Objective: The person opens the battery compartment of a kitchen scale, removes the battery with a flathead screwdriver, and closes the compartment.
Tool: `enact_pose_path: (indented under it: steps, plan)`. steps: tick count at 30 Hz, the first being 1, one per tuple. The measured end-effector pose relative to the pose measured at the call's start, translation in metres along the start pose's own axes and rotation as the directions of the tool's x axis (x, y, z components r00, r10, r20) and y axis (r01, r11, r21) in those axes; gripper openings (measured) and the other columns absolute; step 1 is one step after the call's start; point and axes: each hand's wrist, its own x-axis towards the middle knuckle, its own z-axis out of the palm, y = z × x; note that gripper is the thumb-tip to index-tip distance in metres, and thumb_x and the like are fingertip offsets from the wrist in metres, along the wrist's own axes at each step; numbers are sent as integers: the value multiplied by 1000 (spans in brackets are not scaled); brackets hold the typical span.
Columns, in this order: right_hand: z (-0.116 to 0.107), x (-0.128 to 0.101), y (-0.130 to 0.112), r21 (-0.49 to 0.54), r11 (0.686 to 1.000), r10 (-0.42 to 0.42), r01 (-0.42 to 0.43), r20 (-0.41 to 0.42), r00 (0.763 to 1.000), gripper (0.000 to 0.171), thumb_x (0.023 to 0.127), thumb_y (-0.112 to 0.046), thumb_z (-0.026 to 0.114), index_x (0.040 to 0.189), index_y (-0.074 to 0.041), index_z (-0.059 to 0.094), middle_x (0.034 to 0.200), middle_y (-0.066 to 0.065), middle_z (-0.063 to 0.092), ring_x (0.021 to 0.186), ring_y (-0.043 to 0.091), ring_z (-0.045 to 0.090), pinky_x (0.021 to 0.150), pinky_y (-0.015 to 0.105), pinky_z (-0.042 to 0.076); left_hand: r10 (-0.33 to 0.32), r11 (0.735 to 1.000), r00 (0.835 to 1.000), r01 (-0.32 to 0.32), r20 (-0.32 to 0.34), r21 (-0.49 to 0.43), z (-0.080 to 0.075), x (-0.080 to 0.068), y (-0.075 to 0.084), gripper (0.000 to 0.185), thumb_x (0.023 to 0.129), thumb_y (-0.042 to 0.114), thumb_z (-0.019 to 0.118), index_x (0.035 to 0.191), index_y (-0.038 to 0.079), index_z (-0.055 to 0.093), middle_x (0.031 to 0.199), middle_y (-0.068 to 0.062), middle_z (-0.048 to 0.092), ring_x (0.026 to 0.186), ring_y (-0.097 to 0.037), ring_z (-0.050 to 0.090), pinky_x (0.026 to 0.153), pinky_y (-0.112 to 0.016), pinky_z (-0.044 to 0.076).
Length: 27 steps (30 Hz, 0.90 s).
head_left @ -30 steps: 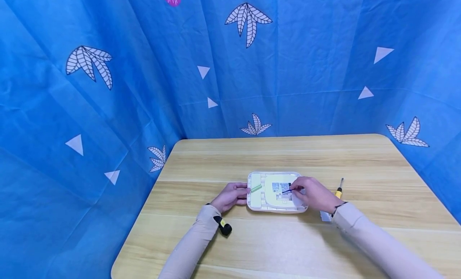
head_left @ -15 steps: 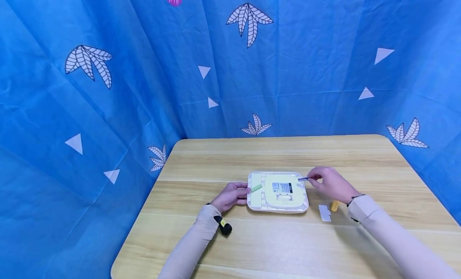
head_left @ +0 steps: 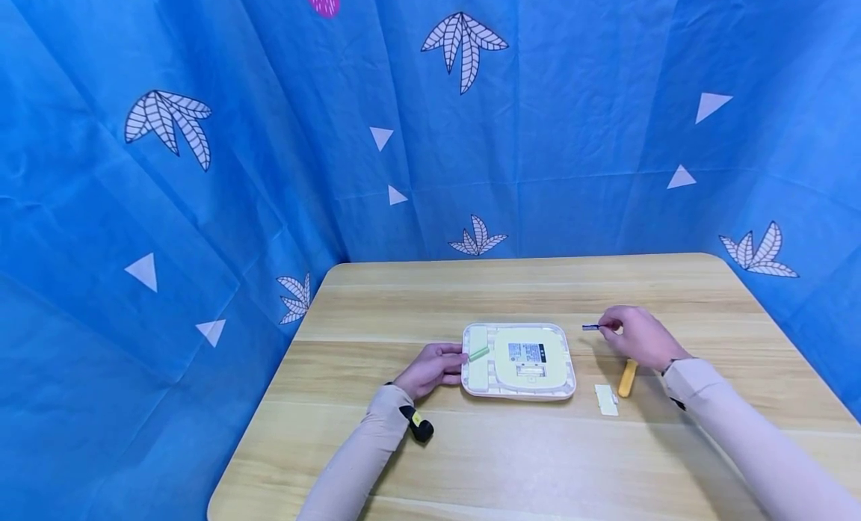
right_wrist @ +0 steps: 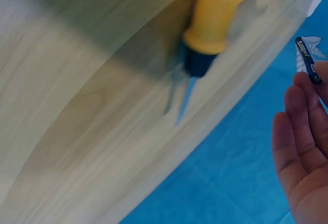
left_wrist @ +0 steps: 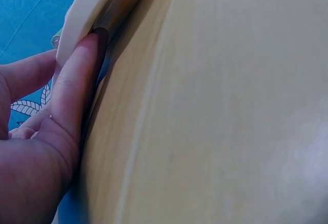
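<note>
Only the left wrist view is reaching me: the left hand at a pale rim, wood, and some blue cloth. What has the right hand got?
Observer: The right hand pinches a small dark blue cylinder with lettering on it, probably a battery.
Operator: And what lies on the wooden tabletop nearest the right end of the rectangular white plastic device whose rim I see?
Observer: In the head view, a small flat white piece lies there, apart from the device.
</note>
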Motion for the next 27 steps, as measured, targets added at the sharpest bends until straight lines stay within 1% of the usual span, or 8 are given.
enact_pose_path:
  steps: [5, 11, 16, 18, 20, 27]
  plan:
    - [0, 1, 13, -18, 1000, 15, -15, 2, 1000, 13, 92, -6, 69, 102, -1, 77, 95, 12, 76, 90, 28, 70, 81, 53, 62, -2, 1000, 1000, 2, 0, -3, 0, -1, 0, 47, 101, 6, 62, 143, -11, 48, 118, -17, 74, 95, -18, 76, 87, -32, 66]
    - [4, 1, 23, -47, 999, 27, -26, 13, 1000, 13, 92, -6, 69, 100, -1, 77, 93, 11, 76, 86, 25, 69, 78, 51, 62, 1, 1000, 1000, -1, 5, -7, 0, -1, 0, 47, 101, 6, 62, 143, -11, 48, 115, -14, 74, 95, -18, 76, 88, -33, 66]
    - [8, 1, 27, -59, 998, 36, -35, 24, 999, 12, 91, -6, 69, 99, -2, 77, 91, 9, 76, 77, 18, 64, 68, 40, 59, 4, 1000, 1000, -4, 10, -8, 0, -1, 0, 47, 102, 7, 61, 143, -11, 48, 118, -16, 74, 96, -19, 76, 89, -33, 66]
    - [9, 1, 28, -54, 997, 52, -49, 42, 998, 12, 91, -6, 69, 99, -2, 76, 88, 8, 75, 73, 15, 61, 65, 34, 56, 4, 1000, 1000, -4, 10, -7, 0, -2, 0, 47, 101, 7, 62, 143, -11, 48, 119, -17, 74, 96, -19, 76, 89, -33, 66]
    - [9, 1, 28, -54, 997, 65, -62, 58, 996, 12, 90, -5, 69, 100, -1, 76, 88, 8, 75, 71, 14, 60, 63, 31, 54, 4, 1000, 1000, -4, 11, -6, 0, -1, 0, 47, 101, 6, 62, 142, -11, 48, 118, -17, 74, 95, -19, 76, 89, -33, 66]
    - [12, 1, 29, -110, 992, 70, -61, 81, 994, 9, 89, -4, 72, 96, -1, 78, 88, 10, 75, 71, 15, 59, 61, 34, 55, 5, 1000, 1000, -5, 9, -4, 0, 0, -1, 46, 101, 6, 62, 142, -11, 49, 113, -12, 75, 93, -17, 76, 87, -32, 66]
